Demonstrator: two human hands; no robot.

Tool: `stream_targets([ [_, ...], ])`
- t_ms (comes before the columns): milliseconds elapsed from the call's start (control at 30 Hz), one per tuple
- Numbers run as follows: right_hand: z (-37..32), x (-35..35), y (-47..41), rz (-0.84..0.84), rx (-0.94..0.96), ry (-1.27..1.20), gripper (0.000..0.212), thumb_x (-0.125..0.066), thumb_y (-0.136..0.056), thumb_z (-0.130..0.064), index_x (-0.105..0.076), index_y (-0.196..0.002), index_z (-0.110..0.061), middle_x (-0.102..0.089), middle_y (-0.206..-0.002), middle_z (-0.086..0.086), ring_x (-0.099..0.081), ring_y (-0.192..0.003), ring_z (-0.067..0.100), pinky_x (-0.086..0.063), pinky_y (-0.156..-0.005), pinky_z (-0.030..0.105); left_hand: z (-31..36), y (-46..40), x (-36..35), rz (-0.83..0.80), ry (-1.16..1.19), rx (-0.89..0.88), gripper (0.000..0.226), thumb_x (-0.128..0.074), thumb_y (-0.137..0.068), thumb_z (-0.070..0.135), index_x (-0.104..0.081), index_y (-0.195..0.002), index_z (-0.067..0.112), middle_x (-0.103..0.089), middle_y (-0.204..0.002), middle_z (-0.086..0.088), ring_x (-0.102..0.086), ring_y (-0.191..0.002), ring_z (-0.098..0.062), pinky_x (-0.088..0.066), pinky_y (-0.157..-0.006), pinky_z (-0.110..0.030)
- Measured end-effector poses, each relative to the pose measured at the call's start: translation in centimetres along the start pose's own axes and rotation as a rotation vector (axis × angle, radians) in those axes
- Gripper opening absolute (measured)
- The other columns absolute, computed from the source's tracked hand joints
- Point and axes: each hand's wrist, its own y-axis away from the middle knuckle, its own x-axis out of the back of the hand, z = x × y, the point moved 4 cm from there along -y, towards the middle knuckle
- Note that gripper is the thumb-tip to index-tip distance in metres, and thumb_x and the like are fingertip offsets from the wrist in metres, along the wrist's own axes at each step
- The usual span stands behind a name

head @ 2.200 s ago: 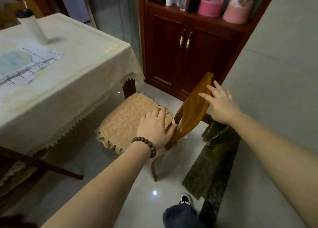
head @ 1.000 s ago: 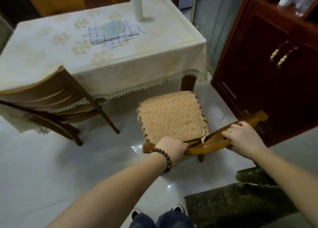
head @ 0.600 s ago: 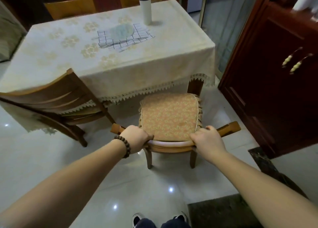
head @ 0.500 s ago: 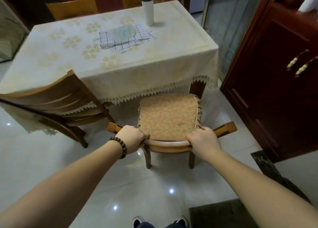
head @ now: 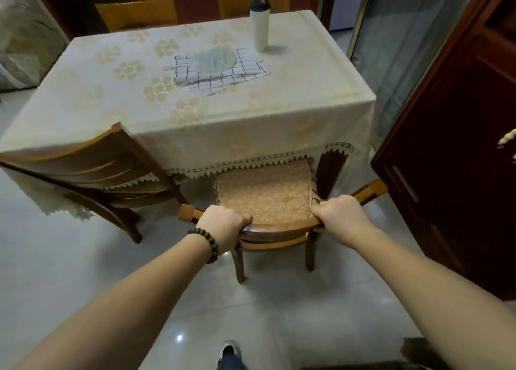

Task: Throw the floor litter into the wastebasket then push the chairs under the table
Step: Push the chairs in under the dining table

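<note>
Fingers (head: 245, 219) of my left hand (head: 223, 227) curled over the top rail of the chair (head: 268, 202), clamped on it near the left end. Right hand (head: 340, 212) same deal near the right end, wrapped round the rail. Bead bracelet (head: 208, 245) on my left wrist. Both arms out straight ahead.

Chair faces the tabletop (head: 195, 90). Front edge of the patterned seat cushion (head: 265, 196) sits under the lace hem of the tablecloth (head: 251, 141); rest of the seat and the back legs are out on the floor (head: 69, 272). Rail is slightly skewed, right end further from me than the left. Table leg (head: 331, 171) is just beside the seat's right front corner; touching or not, can't tell from this angle.

Second chair (head: 92, 174) to the left, turned at an angle to the table, its seat partly under the hanging cloth, back slats toward me. Two more chair backs (head: 136, 12) at the far side of the table.

On the tabletop: white tumbler with dark lid (head: 260, 25), upright, near the far right. Just beside it a checked cloth (head: 220, 74), rumpled, with a pale round thing on top, probably a plate or lid, too washed out to tell.

Dark wood cabinet (head: 460, 160) on the right, well clear of the chair. Glass door (head: 405, 43) behind it. Tiled floor is glossy, light spots reflecting. Toe of my shoe (head: 229, 350) at the bottom edge, dark mat (head: 418, 353) at bottom right.
</note>
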Motion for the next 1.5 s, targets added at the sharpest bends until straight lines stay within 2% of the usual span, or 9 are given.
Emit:
stream_targets([
  [233,2.4,-0.3,-3.1,0.003,-0.001,0.025,0.018,-0.054,-0.088,-0.036,-0.059,-0.094,-0.020,-0.066,-0.092,-0.002,-0.062,-0.088,0.023,-0.037,-0.068,0.030,-1.6,-4.0,0.1,0.000,-0.028,0.000,0.010,-0.047,-0.092,0.023,-0.047,-0.102,0.025,-0.063,-0.081,0.001,-0.059,-0.070,-0.024,-0.038,-0.056,-0.031],
  [433,6.3,0.4,-8.1,-0.010,0.011,0.053,0.027,-0.053,-0.087,-0.048,-0.057,-0.097,-0.023,-0.065,-0.092,-0.004,-0.062,-0.088,0.020,-0.041,-0.070,0.032,-4.3,-9.7,1.4,0.001,-0.029,-0.023,0.013,-0.045,-0.092,0.022,-0.046,-0.104,0.024,-0.062,-0.080,0.001,-0.056,-0.067,-0.023,-0.037,-0.054,-0.031],
  [933,14.8,1.7,-20.7,-0.046,0.044,0.047,0.022,-0.056,-0.086,-0.045,-0.053,-0.096,-0.026,-0.062,-0.092,-0.003,-0.061,-0.090,0.022,-0.040,-0.070,0.033,-11.7,-21.9,3.8,0.043,0.030,-0.063,0.012,-0.047,-0.092,0.028,-0.043,-0.102,0.023,-0.054,-0.079,0.002,-0.054,-0.064,-0.021,-0.038,-0.050,-0.032],
  [1000,15.1,1.4,-21.7,-0.047,0.071,0.041,0.020,-0.059,-0.084,-0.043,-0.053,-0.094,-0.025,-0.062,-0.089,-0.002,-0.061,-0.086,0.022,-0.038,-0.065,0.032,-12.2,-22.7,3.5,0.021,0.033,-0.051,0.014,-0.050,-0.091,0.027,-0.044,-0.104,0.024,-0.055,-0.081,0.002,-0.055,-0.067,-0.021,-0.038,-0.050,-0.032],
  [1100,15.4,1.3,-22.7,0.024,0.112,0.064,0.025,-0.077,-0.065,-0.032,-0.058,-0.077,-0.020,-0.060,-0.069,0.002,-0.062,-0.064,0.026,-0.040,-0.053,0.031,-12.9,-23.8,3.3,0.003,0.039,-0.026,0.020,-0.052,-0.088,0.025,-0.044,-0.106,0.025,-0.058,-0.089,0.001,-0.060,-0.077,-0.025,-0.038,-0.053,-0.034],
  [1167,16.1,1.2,-23.4,0.048,0.100,0.048,0.025,-0.080,-0.060,-0.026,-0.058,-0.069,-0.019,-0.058,-0.062,0.004,-0.061,-0.057,0.028,-0.037,-0.048,0.032,-13.3,-24.7,3.5,-0.016,0.051,-0.007,0.019,-0.052,-0.087,0.025,-0.043,-0.104,0.025,-0.058,-0.090,0.001,-0.060,-0.080,-0.026,-0.041,-0.055,-0.035],
  [1267,17.4,0.8,-24.7,0.041,0.109,0.063,0.025,-0.077,-0.063,-0.030,-0.055,-0.069,-0.021,-0.056,-0.062,0.003,-0.058,-0.057,0.027,-0.031,-0.049,0.031,-13.6,-26.3,4.1,-0.042,0.066,0.018,0.014,-0.051,-0.089,0.027,-0.042,-0.099,0.025,-0.055,-0.086,0.002,-0.058,-0.074,-0.024,-0.043,-0.054,-0.035],
  [1400,18.8,0.3,-26.5,0.018,0.098,0.042,0.015,-0.060,-0.081,-0.036,-0.052,-0.083,-0.024,-0.059,-0.080,0.002,-0.059,-0.077,0.029,-0.028,-0.056,0.033,-14.4,-28.2,4.7,-0.054,0.057,0.029,0.013,-0.053,-0.090,0.025,-0.042,-0.095,0.023,-0.052,-0.084,0.001,-0.055,-0.073,-0.022,-0.043,-0.056,-0.037],
  [1500,19.4,0.1,-27.1,0.009,0.089,0.037,0.015,-0.057,-0.083,-0.037,-0.046,-0.081,-0.026,-0.057,-0.081,0.000,-0.057,-0.075,0.026,-0.028,-0.056,0.033,-14.8,-28.9,5.0,-0.042,0.046,0.023,0.012,-0.053,-0.090,0.025,-0.042,-0.095,0.024,-0.053,-0.086,0.001,-0.055,-0.075,-0.022,-0.043,-0.057,-0.037],
])
